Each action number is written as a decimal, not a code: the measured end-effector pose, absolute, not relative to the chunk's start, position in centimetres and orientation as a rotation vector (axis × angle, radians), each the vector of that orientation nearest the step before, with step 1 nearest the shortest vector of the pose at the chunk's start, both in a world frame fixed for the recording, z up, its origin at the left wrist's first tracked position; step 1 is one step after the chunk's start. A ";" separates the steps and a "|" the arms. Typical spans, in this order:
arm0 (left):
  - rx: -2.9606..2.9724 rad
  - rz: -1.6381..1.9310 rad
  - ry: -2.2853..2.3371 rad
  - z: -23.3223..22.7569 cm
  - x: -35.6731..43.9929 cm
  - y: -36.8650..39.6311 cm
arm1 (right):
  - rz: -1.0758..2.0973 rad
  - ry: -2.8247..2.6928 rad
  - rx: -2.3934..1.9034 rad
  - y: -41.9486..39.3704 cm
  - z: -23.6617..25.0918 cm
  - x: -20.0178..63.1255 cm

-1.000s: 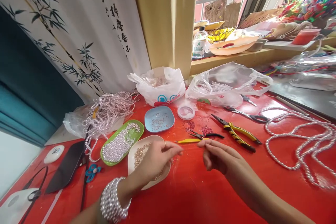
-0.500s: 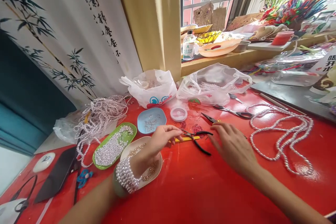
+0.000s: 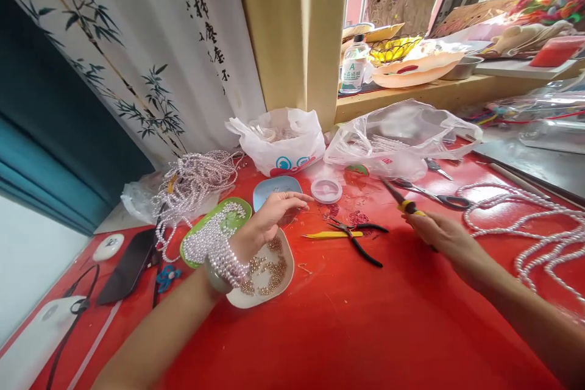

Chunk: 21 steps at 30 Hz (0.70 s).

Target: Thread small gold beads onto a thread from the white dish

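Note:
My left hand (image 3: 275,214), with a multi-strand pearl bracelet (image 3: 227,263) and a pale bangle at its wrist, hovers between a blue dish (image 3: 269,190) and a white dish of golden beads (image 3: 289,274). Its thumb and fingers are pinched together; whatever lies between them is too small to make out. On the right, my right hand (image 3: 436,233) grips long-nose pliers (image 3: 408,204) with yellow-and-black handles, jaws pointing up and left. Black-handled pliers (image 3: 361,247) lie on the red table between the hands, across yellow tweezers (image 3: 326,234).
A green tray (image 3: 194,244) of white beads and a heap of bead strands (image 3: 196,177) lie left. Two plastic bags (image 3: 286,140) stand behind, near a round clear lid (image 3: 326,191). Scissors (image 3: 452,201) and pearl strands (image 3: 539,244) are at right.
My right hand has picked up the long-nose pliers and moved right with them. My left hand has drawn away from the black-handled pliers. The view has turned slightly left.

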<state>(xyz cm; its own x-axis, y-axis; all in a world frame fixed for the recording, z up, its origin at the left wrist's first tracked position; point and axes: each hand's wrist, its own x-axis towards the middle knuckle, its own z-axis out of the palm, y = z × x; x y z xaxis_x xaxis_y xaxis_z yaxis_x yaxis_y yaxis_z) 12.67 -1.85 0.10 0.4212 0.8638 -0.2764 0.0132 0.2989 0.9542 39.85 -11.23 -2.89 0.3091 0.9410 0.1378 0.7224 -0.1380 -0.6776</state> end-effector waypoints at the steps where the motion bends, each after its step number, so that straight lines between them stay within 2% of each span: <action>1: 1.134 0.700 0.977 0.2 12.6 -1.8 | 0.554 -1.450 -1.911 -11.4 -2.2 39.5; 4: 1.087 0.722 0.958 0.6 12.5 -1.7 | 1.125 -1.105 -1.610 -12.1 -0.3 37.8; 7: 0.992 0.758 0.947 0.7 12.6 -1.7 | 1.398 -1.041 -1.346 -12.8 0.6 35.7; 13: 0.996 0.786 0.952 0.6 12.4 -2.1 | 1.574 -1.200 -1.358 -12.9 1.2 32.7; 21: 0.951 0.857 0.887 0.6 12.8 -2.7 | 1.577 -1.255 -1.394 -12.2 1.2 31.6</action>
